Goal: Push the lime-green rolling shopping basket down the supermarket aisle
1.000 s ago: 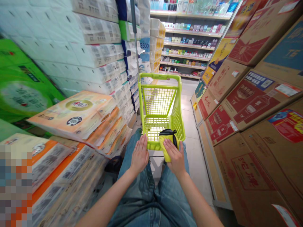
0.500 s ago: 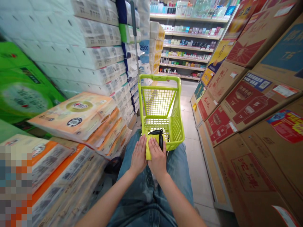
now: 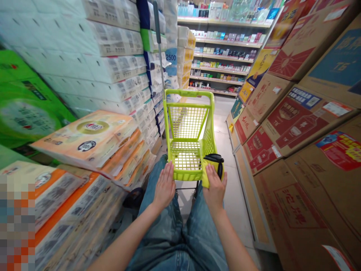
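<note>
A yellow-green plastic shopping basket cart (image 3: 187, 175) stands between my knees, its mesh basket facing me. My left hand (image 3: 166, 184) lies with its fingers stretched out against the near left corner of the basket rim. At the near right corner, my right hand (image 3: 214, 186) presses a folded yellow cloth (image 3: 207, 177) with thick black edging against the basket. Its fingers lie over the cloth, and the palm side is hidden. A long metal pole with a grey grip (image 3: 157, 26) rises from the cart's far left side.
Orange tissue packs (image 3: 84, 131) and tall stacks of white paper packs (image 3: 118, 67) crowd the left side. Printed cartons (image 3: 296, 116) are piled on the right. Pale floor tiles (image 3: 225, 150) run along the aisle towards shelves of small goods (image 3: 222, 56) at the far end.
My right hand has moved right with the yellow cloth, from the middle of the basket's near rim to its right corner. My left hand stays at the left corner.
</note>
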Demonstrator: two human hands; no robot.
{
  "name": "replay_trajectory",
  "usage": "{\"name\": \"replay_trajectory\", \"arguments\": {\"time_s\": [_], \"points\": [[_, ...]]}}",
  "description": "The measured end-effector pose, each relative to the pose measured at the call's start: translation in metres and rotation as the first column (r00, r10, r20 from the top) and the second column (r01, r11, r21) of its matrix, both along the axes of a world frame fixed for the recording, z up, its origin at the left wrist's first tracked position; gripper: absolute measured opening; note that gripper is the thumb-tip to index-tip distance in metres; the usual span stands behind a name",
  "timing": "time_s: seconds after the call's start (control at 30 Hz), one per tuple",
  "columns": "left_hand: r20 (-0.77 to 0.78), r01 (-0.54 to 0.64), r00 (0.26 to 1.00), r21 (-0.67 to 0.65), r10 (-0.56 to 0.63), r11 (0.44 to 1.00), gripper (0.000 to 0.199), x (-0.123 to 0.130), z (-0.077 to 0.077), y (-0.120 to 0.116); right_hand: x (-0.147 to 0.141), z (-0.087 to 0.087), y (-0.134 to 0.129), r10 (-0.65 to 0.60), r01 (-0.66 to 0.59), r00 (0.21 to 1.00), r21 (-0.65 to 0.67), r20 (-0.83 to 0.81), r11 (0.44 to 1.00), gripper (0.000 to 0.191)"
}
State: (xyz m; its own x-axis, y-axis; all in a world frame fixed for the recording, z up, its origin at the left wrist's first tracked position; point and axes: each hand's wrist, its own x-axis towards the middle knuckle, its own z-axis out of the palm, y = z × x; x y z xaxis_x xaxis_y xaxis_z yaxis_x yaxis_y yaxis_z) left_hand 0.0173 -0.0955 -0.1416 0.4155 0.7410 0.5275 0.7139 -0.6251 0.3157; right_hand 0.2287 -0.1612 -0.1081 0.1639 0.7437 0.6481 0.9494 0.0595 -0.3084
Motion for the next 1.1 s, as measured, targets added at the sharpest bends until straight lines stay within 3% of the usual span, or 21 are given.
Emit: {"name": "replay_trajectory", "arguments": {"time_s": [0.17,0.27,0.43,0.6,0.73,0.83,1.0,1.1], "points": [[0.0,0.025,1.0,-0.019,-0.025,1.0,0.074,-0.005,-0.001,0.001,-0.087,0.007,0.022,0.214,-0.216,0.976,-0.05,-0.046,0.975,0.063],[-0.009,0.044,0.999,-0.021,-0.044,0.999,0.072,-0.007,-0.001,0.001,-0.099,0.006,0.022,0.275,-0.277,0.961,-0.064,-0.041,0.959,0.065],[-0.015,0.016,1.0,-0.01,-0.016,1.0,0.075,-0.004,0.001,0.001,-0.048,-0.001,0.002,0.315,-0.314,0.949,-0.065,0.017,0.947,0.072],[-0.009,0.014,1.0,-0.005,-0.014,1.0,0.079,-0.003,0.001,0.001,0.023,-0.008,-0.011,0.12,-0.118,0.991,-0.027,0.052,0.993,0.072],[0.002,0.011,1.0,-0.009,-0.011,1.0,0.079,-0.002,0.0,0.001,0.036,-0.008,-0.005,0.023,-0.023,1.0,0.01,-0.022,1.0,0.068],[0.018,-0.001,1.0,-0.016,0.001,1.0,0.079,0.0,-0.001,0.001,0.005,-0.006,0.003,0.002,-0.001,0.999,0.029,-0.036,1.0,0.068],[0.019,0.005,1.0,-0.019,-0.004,1.0,0.076,-0.001,-0.001,0.001,-0.07,-0.002,0.017,0.185,-0.185,0.983,-0.026,-0.018,0.982,0.065],[0.007,0.037,0.999,-0.028,-0.037,0.999,0.073,-0.004,-0.002,0.001,-0.092,0.003,0.024,0.254,-0.256,0.966,-0.059,-0.036,0.965,0.064]]}}
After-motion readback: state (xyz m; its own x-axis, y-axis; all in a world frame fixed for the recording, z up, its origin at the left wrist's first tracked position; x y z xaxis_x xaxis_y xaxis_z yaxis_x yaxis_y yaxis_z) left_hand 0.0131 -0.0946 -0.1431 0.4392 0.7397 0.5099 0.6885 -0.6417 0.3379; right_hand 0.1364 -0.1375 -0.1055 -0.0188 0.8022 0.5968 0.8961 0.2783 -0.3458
